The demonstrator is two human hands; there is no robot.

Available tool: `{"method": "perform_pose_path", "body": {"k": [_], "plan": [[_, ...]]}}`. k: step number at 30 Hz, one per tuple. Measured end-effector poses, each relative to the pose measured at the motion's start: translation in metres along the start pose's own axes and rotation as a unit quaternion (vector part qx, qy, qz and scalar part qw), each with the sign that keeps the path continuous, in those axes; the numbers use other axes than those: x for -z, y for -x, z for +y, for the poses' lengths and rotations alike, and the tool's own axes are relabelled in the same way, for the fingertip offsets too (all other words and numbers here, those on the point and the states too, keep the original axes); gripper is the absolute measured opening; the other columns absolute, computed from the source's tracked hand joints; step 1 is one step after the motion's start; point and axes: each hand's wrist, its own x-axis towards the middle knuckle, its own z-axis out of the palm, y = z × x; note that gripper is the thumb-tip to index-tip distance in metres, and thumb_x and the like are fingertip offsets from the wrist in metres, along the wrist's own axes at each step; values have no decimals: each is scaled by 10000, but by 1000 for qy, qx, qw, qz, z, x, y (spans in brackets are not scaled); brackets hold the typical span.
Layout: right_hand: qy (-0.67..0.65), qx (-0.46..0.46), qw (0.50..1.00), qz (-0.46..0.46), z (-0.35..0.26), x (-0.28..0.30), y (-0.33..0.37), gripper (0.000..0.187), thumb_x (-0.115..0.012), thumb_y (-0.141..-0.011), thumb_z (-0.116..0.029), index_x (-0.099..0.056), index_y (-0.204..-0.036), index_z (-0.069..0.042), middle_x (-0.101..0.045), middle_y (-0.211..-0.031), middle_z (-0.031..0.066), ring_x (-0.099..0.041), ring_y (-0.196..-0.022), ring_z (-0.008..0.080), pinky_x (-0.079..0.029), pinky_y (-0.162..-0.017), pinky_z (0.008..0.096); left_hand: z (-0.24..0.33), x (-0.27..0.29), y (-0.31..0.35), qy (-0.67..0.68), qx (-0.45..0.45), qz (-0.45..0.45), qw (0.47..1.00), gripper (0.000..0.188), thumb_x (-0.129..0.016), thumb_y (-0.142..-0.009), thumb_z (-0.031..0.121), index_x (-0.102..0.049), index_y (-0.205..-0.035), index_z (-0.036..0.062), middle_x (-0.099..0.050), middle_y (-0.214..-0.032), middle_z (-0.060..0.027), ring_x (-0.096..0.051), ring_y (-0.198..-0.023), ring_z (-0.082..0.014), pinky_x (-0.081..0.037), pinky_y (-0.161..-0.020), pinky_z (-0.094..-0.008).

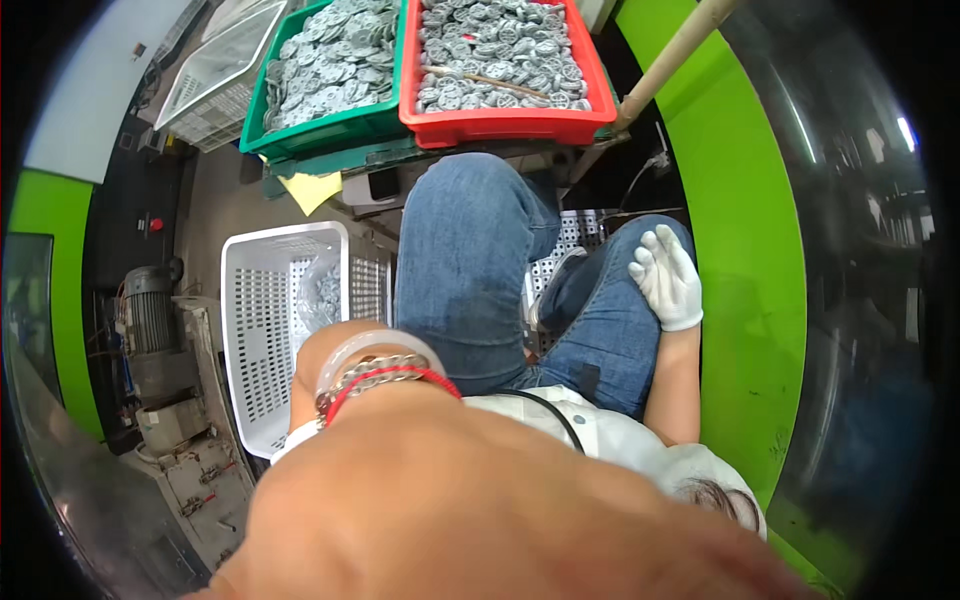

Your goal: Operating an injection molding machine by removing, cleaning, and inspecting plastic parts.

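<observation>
My left hand (450,500) is bare and very close, its back filling the lower part of the view; its fingers run out of sight, so whether they grip anything is hidden. A pale bangle (340,350), a metal chain bracelet (365,377) and a red cord (400,372) circle that wrist. In a white glove, my right hand (668,285) rests on my right thigh near the knee, fingers loosely extended and holding nothing. Blue jeans (465,260) cover my legs.
Ahead stand a green bin (330,130) and a red bin (510,125), both heaped with small round grey parts. A thin stick (490,80) lies in the red one. On the left is a white basket (345,300) with a plastic bag inside. A green panel (745,250) borders my right.
</observation>
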Motion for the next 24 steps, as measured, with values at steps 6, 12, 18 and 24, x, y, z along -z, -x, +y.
{"method": "perform_pose_path", "body": {"k": [6, 12, 18, 24], "plan": [[-8, 15, 1000, -6, 2, -3, -2, 251, -433, -1035, -209, -597, -1173, -78, -660, -1079, 108, -648, -923, 243, -560, -819, 395, 10, -1, -5, -87, -58, 11, 994, 363, -460, -991, 206, -601, -1267, 16, -546, -1346, -178, -484, -1284, -244, -391, -1092, -384], [-2, 5, 1000, -8, -1, 1, 1, 259, -451, -1027, -226, -589, -1202, -93, -638, -1150, 101, -616, -955, 233, -530, -838, 390, 56, -14, 4, -160, -142, 11, 977, 336, -494, -975, 116, -612, -1280, 37, -551, -1367, -161, -486, -1311, -198, -382, -1125, -345], [-1, 20, 1000, 20, 0, 1, 1, 249, -449, -1030, -235, -598, -1181, -104, -645, -1091, 79, -593, -878, 199, -534, -794, 363, 36, 3, 18, -50, -140, -133, 980, 246, -540, -980, 236, -617, -1114, 44, -621, -962, -88, -591, -909, -201, -460, -908, -391], [11, 23, 1000, -1, 2, 3, 3, 273, -435, -1032, -221, -577, -1229, -96, -644, -1152, 104, -617, -963, 224, -539, -855, 385, -3, -56, -8, 2, 27, 239, 971, 220, -569, -957, 175, -626, -747, 146, -622, -905, -9, -623, -796, -153, -507, -786, -380]]}}
